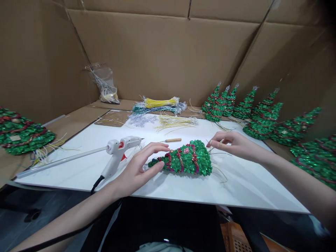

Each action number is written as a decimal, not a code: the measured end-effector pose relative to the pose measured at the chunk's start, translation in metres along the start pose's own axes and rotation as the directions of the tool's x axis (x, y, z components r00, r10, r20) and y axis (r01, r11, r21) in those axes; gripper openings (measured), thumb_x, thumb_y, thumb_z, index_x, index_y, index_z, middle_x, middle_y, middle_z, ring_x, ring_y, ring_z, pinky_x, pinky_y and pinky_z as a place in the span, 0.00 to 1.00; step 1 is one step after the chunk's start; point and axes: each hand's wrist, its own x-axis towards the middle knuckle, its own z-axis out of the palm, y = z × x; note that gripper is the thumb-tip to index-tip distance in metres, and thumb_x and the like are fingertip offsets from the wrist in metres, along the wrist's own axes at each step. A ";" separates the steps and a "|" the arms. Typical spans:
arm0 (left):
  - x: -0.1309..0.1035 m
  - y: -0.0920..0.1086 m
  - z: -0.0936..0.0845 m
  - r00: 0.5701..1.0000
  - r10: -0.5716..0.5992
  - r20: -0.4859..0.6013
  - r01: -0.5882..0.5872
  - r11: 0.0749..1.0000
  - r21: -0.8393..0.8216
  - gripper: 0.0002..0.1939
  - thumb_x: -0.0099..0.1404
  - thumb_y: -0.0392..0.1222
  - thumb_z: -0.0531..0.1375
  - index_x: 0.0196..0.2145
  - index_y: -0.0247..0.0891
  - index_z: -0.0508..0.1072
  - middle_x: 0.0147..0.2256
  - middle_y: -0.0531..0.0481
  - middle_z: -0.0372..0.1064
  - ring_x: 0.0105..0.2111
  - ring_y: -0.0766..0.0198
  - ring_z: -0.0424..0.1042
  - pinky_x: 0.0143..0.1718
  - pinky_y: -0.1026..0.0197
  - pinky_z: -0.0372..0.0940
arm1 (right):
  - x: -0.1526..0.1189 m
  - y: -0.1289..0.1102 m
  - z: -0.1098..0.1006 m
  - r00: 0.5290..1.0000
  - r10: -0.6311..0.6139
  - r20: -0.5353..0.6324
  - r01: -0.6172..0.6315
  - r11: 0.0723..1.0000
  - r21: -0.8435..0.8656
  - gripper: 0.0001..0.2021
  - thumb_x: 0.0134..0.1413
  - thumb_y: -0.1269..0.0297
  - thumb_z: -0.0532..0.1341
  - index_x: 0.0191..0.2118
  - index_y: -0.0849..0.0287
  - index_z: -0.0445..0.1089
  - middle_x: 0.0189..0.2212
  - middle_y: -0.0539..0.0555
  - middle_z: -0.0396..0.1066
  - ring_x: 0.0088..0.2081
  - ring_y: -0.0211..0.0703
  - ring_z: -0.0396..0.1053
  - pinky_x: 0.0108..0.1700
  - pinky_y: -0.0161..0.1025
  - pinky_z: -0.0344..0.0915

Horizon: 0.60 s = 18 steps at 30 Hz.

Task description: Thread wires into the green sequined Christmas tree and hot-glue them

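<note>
A small green tinsel tree with red garlands lies on its side on the white board, its tip to the left and its base to the right. My left hand is over the tip end, thumb and fingers apart around the narrow part. At the base, my right hand pinches with thumb and forefinger at the thin wires there. Thin yellowish wires trail out of the base to the right.
A white glue gun with a long glue stick lies left. Behind are a wooden-handled tool, clear pieces, wire bundles and a plastic bag. Several finished trees stand right; another tree is far left. Cardboard walls surround the board.
</note>
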 end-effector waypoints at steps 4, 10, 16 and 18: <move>0.000 -0.002 -0.001 1.000 0.009 0.004 -0.010 1.000 0.027 0.15 0.72 0.37 0.55 0.54 0.44 0.66 0.57 0.47 0.63 0.60 0.58 0.60 0.62 0.56 0.56 | 0.015 0.003 -0.011 0.992 0.066 -0.108 -0.047 0.985 0.168 0.21 0.54 0.42 0.61 0.31 0.57 0.77 0.24 0.53 0.68 0.27 0.39 0.62 0.26 0.37 0.56; 0.002 -0.006 -0.001 1.000 0.016 -0.005 -0.016 0.998 0.062 0.15 0.72 0.37 0.54 0.54 0.45 0.65 0.57 0.47 0.63 0.59 0.58 0.61 0.60 0.56 0.57 | 0.074 0.012 -0.018 0.956 -0.019 -0.294 0.041 0.997 0.069 0.18 0.60 0.50 0.57 0.34 0.61 0.75 0.23 0.52 0.66 0.24 0.36 0.62 0.25 0.36 0.57; 0.000 -0.004 -0.002 1.000 0.017 0.010 -0.018 0.997 0.078 0.14 0.72 0.36 0.54 0.54 0.45 0.66 0.56 0.47 0.63 0.58 0.59 0.62 0.59 0.58 0.56 | 0.135 0.031 0.017 0.995 -0.085 -0.051 0.035 0.784 -0.620 0.14 0.59 0.68 0.55 0.46 0.60 0.75 0.41 0.59 0.75 0.41 0.45 0.71 0.41 0.37 0.63; 0.000 -0.003 -0.002 1.000 0.019 0.019 -0.020 0.996 0.086 0.15 0.72 0.36 0.54 0.54 0.45 0.66 0.56 0.47 0.63 0.58 0.60 0.62 0.59 0.59 0.57 | 0.145 0.033 0.030 0.998 -0.068 -0.016 0.040 0.736 -0.676 0.15 0.56 0.70 0.57 0.47 0.59 0.74 0.45 0.61 0.74 0.44 0.50 0.71 0.41 0.38 0.62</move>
